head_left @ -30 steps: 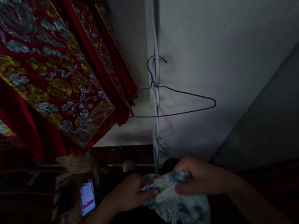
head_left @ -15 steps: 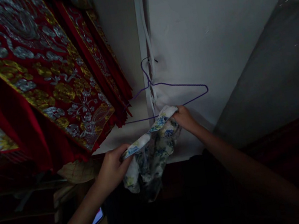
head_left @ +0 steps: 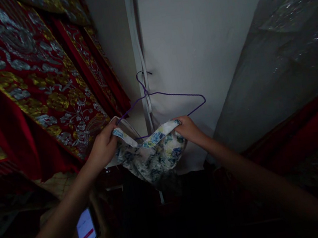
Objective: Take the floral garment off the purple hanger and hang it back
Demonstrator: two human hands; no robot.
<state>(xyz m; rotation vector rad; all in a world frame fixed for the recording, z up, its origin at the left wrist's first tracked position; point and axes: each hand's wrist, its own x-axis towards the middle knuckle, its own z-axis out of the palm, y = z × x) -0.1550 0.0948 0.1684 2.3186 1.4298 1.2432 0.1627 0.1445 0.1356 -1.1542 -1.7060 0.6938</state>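
Observation:
A white garment with blue and yellow flowers [head_left: 164, 150] hangs stretched between my two hands, its banded edge on top and sagging in the middle. My left hand [head_left: 103, 142] is closed on the left end of that band, close to the left side of a purple wire hanger [head_left: 177, 94]. My right hand [head_left: 187, 128] pinches the band's right end, just below the hanger's right part. The hanger hangs by its hook against the wall. The garment's upper left edge overlaps the hanger's lower left part; whether it is hooked over the wire I cannot tell.
Red cloth with gold and silver embroidery [head_left: 49, 84] hangs at the left. White cords [head_left: 138, 37] run down the wall [head_left: 188, 41]. Clear plastic sheeting [head_left: 281, 45] covers the right side. A lit phone [head_left: 86, 230] lies low at the left.
My left hand has moved up and left to the hanger's left side, spreading the garment wider. The right hand still holds its end. The view has shifted, showing more of the phone.

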